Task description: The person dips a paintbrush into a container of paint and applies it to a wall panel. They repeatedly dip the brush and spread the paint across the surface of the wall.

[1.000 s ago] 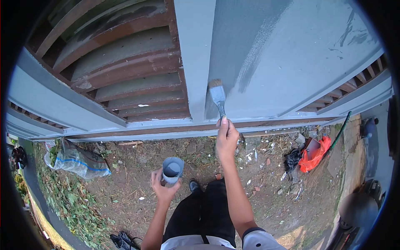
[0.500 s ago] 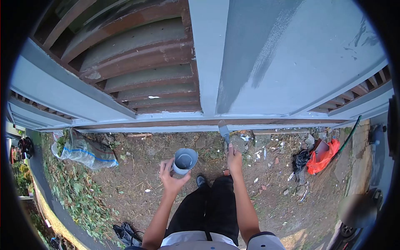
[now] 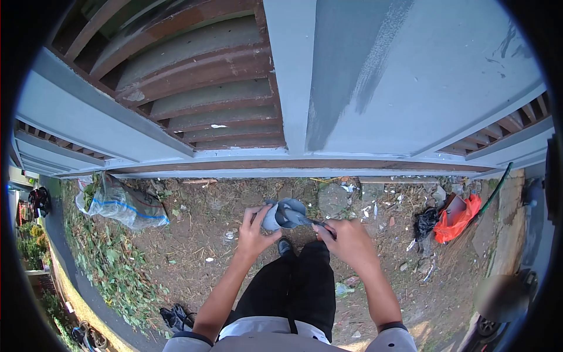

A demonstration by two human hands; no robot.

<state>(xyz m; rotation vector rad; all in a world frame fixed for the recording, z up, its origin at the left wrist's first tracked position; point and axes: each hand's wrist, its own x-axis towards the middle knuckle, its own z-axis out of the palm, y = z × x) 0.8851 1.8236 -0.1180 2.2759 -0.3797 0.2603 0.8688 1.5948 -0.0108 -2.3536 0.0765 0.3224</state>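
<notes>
A grey cup (image 3: 272, 218) is held by my left hand (image 3: 253, 233), its fingers round the left side and its mouth tilted to the right. My right hand (image 3: 348, 239) grips the dark handle of a paint brush (image 3: 303, 219), whose head reaches into the cup's mouth. The bristles are partly hidden inside the cup. Beyond both hands rises a light grey-blue wall panel (image 3: 434, 76) with a darker grey painted band (image 3: 337, 70) along its left part.
Brown louvres (image 3: 205, 82) fill the wall's upper left. On the littered ground lie a whitish sack (image 3: 126, 205) at left, a black bag (image 3: 426, 225) and an orange bag (image 3: 457, 220) at right. A green hose (image 3: 495, 190) leans near the wall.
My right hand has brought the brush down and left, from near the wall's base into the cup. The cup has moved slightly right and up, and now tips toward the brush.
</notes>
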